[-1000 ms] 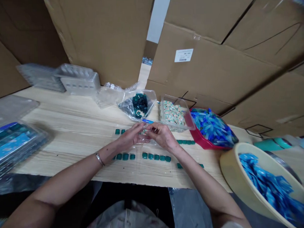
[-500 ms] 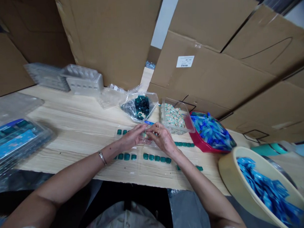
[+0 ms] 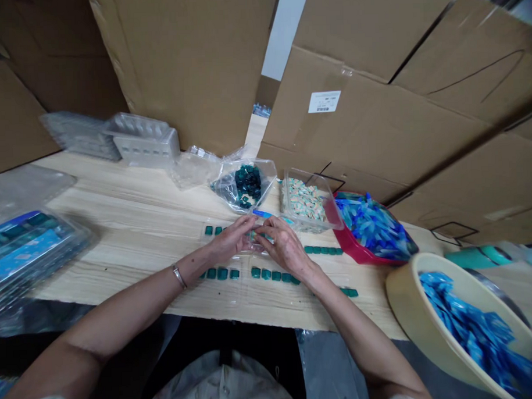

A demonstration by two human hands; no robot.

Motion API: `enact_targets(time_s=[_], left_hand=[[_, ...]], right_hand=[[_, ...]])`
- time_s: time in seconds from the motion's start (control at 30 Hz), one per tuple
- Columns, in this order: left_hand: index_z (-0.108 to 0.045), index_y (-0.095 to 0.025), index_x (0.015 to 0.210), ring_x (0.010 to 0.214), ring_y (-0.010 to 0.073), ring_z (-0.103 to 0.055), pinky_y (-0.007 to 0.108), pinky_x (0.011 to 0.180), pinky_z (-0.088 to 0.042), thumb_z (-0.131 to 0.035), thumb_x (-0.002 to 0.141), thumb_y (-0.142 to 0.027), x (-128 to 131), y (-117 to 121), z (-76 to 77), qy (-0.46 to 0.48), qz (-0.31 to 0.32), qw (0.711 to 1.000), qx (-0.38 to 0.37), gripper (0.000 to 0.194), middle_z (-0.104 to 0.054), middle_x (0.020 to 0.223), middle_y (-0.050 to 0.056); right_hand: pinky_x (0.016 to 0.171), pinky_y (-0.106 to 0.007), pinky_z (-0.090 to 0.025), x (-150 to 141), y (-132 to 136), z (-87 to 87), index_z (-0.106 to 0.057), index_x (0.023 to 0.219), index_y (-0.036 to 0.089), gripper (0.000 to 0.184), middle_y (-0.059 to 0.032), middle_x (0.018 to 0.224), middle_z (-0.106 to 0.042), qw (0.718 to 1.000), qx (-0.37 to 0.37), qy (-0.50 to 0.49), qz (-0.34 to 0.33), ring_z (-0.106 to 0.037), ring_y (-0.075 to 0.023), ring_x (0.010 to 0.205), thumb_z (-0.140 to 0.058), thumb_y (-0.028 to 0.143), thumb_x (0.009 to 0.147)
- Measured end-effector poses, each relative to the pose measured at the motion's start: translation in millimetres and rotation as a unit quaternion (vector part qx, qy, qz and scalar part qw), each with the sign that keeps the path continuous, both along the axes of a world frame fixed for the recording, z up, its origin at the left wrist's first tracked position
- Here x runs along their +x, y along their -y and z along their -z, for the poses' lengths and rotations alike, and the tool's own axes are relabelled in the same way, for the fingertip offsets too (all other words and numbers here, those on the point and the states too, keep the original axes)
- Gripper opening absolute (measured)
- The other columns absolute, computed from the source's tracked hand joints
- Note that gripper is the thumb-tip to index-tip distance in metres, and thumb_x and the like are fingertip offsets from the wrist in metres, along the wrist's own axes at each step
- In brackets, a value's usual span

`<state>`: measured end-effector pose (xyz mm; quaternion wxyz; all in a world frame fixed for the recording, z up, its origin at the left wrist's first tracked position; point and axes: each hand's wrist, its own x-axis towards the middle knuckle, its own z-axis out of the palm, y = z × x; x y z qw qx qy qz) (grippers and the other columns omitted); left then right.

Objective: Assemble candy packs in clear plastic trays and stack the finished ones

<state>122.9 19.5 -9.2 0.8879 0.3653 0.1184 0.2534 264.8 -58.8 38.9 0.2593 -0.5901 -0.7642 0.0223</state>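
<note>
My left hand (image 3: 233, 238) and my right hand (image 3: 283, 243) meet above the middle of the wooden table, fingertips bent together. Whatever lies between the fingers is too small and covered to make out. Just beyond the fingertips shows a narrow blue strip (image 3: 262, 213). Around and under the hands are thin clear plastic trays (image 3: 269, 301). Dark green square pieces (image 3: 222, 274) lie in rows in them, and another green row (image 3: 322, 250) lies right of my right hand. My right wrist and forearm partly cover the nearer rows.
Behind the hands sit an open plastic bag of green pieces (image 3: 248, 182) and a clear box of pale chips (image 3: 307, 199). To the right stand a red basin (image 3: 349, 243) of blue strips and a cream tub (image 3: 402, 293) with blue packets. Clear packs (image 3: 27, 248) lie left.
Both hands stay nearly in place. My right fingers have shifted slightly, with the hand a little flatter. The camera view has turned slightly.
</note>
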Motion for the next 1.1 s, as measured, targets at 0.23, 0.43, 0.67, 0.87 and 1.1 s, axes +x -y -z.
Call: enact_targets(time_s=[0.23, 0.43, 0.67, 0.87, 1.1], left_hand=[[-0.055, -0.019, 0.108, 0.096, 0.0199, -0.061, 0.037, 0.079, -0.053, -0.053, 0.087, -0.032, -0.2, 2.1, -2.7, 0.005, -0.002, 1.000, 0.020, 0.025, -0.057, 0.116, 0.009], [-0.055, -0.021, 0.108, 0.091, 0.0190, -0.063, 0.039, 0.081, -0.052, -0.053, 0.086, -0.033, -1.5, 3.7, -4.0, -0.012, 0.000, 1.000, 0.021, 0.025, -0.058, 0.112, 0.008], [-0.056, -0.022, 0.107, 0.078, 0.0136, -0.063, 0.034, 0.073, -0.054, -0.054, 0.086, -0.030, -2.2, 3.4, -3.4, -0.006, -0.002, 1.000, 0.011, 0.022, -0.058, 0.106, 0.004], [-0.057, -0.021, 0.104, 0.079, 0.0131, -0.061, 0.031, 0.071, -0.053, -0.055, 0.086, -0.029, -1.7, 1.6, -0.5, 0.015, -0.001, 1.000, 0.010, 0.020, -0.058, 0.103, 0.004], [-0.055, -0.021, 0.106, 0.086, 0.0177, -0.064, 0.039, 0.079, -0.052, -0.053, 0.086, -0.033, -0.5, 1.0, 2.5, 0.020, 0.009, 1.000, 0.001, 0.023, -0.059, 0.106, 0.006]], right_hand=[[0.073, -0.031, -0.045, 2.2, 2.0, -8.2, -0.067, 0.090, 0.019, 0.014, -0.0046, 0.080, -0.056, 0.999, -0.011, -0.049, 0.003, -0.054, -0.0174, 0.080, -0.054, 0.020, 0.086], [0.073, -0.032, -0.046, 1.0, 3.0, -10.8, -0.066, 0.086, 0.019, 0.012, -0.0061, 0.082, -0.057, 1.000, 0.005, -0.016, 0.008, -0.054, -0.0190, 0.081, -0.054, 0.018, 0.085], [0.073, -0.036, -0.045, -14.0, 1.4, -3.9, -0.065, 0.080, 0.018, 0.022, -0.0097, 0.082, -0.059, 0.993, 0.025, 0.107, 0.039, -0.052, -0.0222, 0.080, -0.045, 0.017, 0.089], [0.075, -0.035, -0.046, -13.4, 0.4, -4.2, -0.064, 0.084, 0.017, 0.022, -0.0100, 0.085, -0.061, 0.992, 0.043, 0.113, 0.021, -0.053, -0.0215, 0.082, -0.043, 0.017, 0.089], [0.080, -0.035, -0.046, -4.0, 2.6, -12.8, -0.062, 0.089, 0.017, 0.020, -0.0106, 0.092, -0.061, 0.997, 0.067, 0.049, -0.001, -0.054, -0.0210, 0.088, -0.042, 0.016, 0.089]])
